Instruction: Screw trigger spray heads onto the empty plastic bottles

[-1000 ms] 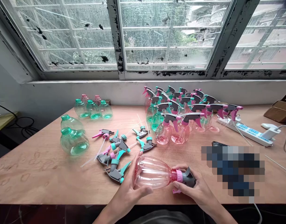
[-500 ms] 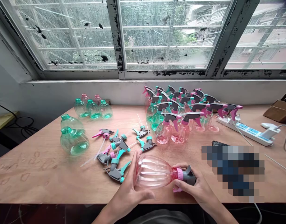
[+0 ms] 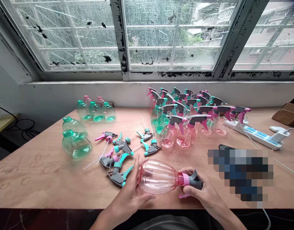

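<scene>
A clear pink spray bottle (image 3: pixel 158 176) lies on its side in the air above the table's front edge, its neck pointing right. My left hand (image 3: pixel 130 191) cups the rounded base, with the thumb underneath. At the neck, my right hand (image 3: pixel 203 193) grips the grey trigger sprayer (image 3: pixel 195 180) and its pink collar (image 3: pixel 185 179); the fingers behind are partly hidden. Left of the bottle lies a loose pile of grey sprayers with teal or pink triggers, among them a teal one (image 3: pixel 118 175) close to my left hand.
Several bottles with sprayers fitted (image 3: pixel 168 135) stand together at the back. Green open-necked bottles (image 3: pixel 77 145) stand on the left, with more (image 3: pixel 96 111) behind. A white power strip (image 3: pixel 254 134), a blurred-out object (image 3: pixel 243 175) and a brown box (image 3: pixel 288 111) occupy the right side.
My left hand has shifted slightly on the bottle's base, its thumb tucking further under. The bottle and my right hand stay almost in place.
</scene>
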Tool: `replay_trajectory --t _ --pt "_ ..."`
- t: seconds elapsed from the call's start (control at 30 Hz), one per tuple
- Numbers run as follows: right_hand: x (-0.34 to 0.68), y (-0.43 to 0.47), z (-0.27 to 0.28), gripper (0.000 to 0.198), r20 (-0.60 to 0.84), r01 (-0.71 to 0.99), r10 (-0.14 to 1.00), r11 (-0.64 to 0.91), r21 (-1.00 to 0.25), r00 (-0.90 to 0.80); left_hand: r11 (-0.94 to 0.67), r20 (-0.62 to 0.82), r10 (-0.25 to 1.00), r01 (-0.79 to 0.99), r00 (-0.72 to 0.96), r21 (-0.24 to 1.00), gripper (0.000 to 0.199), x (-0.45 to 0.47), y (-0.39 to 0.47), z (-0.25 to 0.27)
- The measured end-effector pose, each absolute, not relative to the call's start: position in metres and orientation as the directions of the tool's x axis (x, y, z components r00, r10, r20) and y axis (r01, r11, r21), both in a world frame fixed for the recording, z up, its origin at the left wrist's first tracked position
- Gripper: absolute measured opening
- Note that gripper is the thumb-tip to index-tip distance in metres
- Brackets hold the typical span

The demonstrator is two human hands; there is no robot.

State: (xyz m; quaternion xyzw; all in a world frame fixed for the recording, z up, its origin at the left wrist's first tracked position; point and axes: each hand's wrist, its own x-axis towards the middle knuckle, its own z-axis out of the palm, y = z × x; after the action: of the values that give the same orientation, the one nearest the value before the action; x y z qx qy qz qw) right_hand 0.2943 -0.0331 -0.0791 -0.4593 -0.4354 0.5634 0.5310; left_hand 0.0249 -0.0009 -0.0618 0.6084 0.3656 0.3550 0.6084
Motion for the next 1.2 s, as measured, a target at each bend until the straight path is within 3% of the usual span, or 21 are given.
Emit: replay_trajectory --t 0.07,0.13,0.23,0.4,0.6,0.73,0.93,1.2 --pt "0.295 -0.033 -0.081 0.04 -0.073 -0.241 0.997 -0.076 -0.967 -0.019 0.031 -0.005 0.845 -0.04 0.535 0.999 0.123 0.023 0.0 -0.061" --pt "0.296 -0.033 -0.082 0.036 -0.081 -0.275 0.997 -0.082 -0.958 -0.015 0.022 0.009 0.831 -0.05 0.556 0.998 0.112 0.02 0.0 -0.062" --pt "0.296 -0.033 -0.083 0.036 -0.082 -0.328 0.997 -0.079 -0.941 -0.004 -0.071 0.042 0.846 0.034 0.531 0.997 0.091 0.017 -0.001 -0.066" --pt "0.295 -0.031 -0.083 0.036 -0.075 -0.372 0.997 -0.07 -0.926 -0.003 -0.156 0.049 0.846 0.158 0.53 0.975 0.081 0.015 -0.002 -0.072" --pt "0.294 -0.032 -0.084 0.038 -0.081 -0.295 0.997 -0.074 -0.953 0.011 -0.076 0.051 0.857 0.027 0.513 0.997 0.107 0.02 -0.002 -0.066" --pt "0.295 -0.032 -0.083 0.039 -0.075 -0.235 0.997 -0.067 -0.97 0.022 -0.007 0.004 0.86 0.005 0.511 1.0 0.099 0.02 -0.002 -0.064" --pt "0.294 -0.031 -0.08 0.038 -0.092 -0.284 0.996 -0.089 -0.955 -0.001 0.014 -0.019 0.859 0.015 0.512 1.0 0.099 0.02 -0.002 -0.063" --pt "0.293 -0.032 -0.08 0.04 -0.061 -0.179 0.998 -0.061 -0.982 -0.007 0.151 -0.05 0.858 -0.158 0.512 0.976 0.102 0.024 0.003 -0.061"
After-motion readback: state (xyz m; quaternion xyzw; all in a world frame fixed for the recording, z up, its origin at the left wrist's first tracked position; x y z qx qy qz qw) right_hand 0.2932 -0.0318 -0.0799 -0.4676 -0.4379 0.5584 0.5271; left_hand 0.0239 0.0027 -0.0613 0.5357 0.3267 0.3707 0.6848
